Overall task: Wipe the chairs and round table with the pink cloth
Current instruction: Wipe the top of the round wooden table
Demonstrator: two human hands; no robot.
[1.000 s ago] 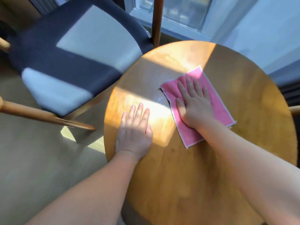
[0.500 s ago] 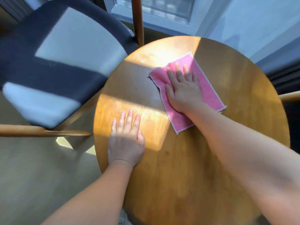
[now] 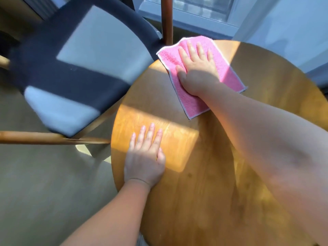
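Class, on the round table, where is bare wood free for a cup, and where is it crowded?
Free: the right side of the round table, beyond the pink cloth; the near stretch between the left hand and the right arm. Crowded: the far-left rim, where the right hand presses the cloth beside the chair.

It is looking like a home: a wooden table (image 3: 204,192) and cushioned chair (image 3: 85,68) are standing beside a window (image 3: 200,8).
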